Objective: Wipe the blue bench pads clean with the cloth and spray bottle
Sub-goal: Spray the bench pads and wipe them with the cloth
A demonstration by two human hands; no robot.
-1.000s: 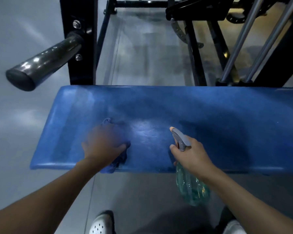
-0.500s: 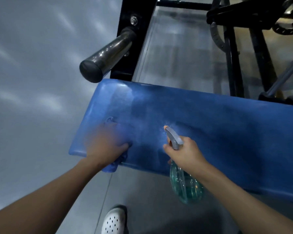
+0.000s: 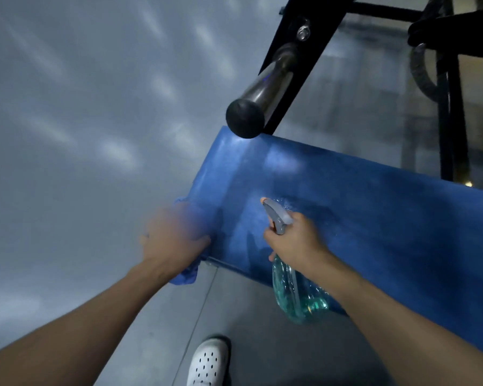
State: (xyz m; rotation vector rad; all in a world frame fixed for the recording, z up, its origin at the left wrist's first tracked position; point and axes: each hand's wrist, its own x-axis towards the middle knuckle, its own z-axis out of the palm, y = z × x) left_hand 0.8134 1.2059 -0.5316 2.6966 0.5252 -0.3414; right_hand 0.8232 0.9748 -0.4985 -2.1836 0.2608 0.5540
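Note:
The blue bench pad (image 3: 374, 218) runs from the middle to the right edge, tilted in the view. My left hand (image 3: 173, 240), blurred by motion, presses a blue cloth (image 3: 186, 275) against the pad's left end, with cloth showing past the corner. My right hand (image 3: 299, 243) grips the neck of a clear spray bottle (image 3: 296, 296) with greenish liquid. Its grey nozzle (image 3: 273, 211) points over the pad, where wet droplets glisten.
A steel bar with a black end cap (image 3: 246, 115) juts from the black machine frame (image 3: 304, 51) just above the pad's left corner. More black frame tubes (image 3: 449, 107) stand behind at right. Grey floor (image 3: 67, 135) spreads left; my white shoe (image 3: 207, 363) is below.
My left hand has slid the cloth leftward to the pad's left end. The view has swung left and tilted. My right hand keeps the bottle over the same part of the pad.

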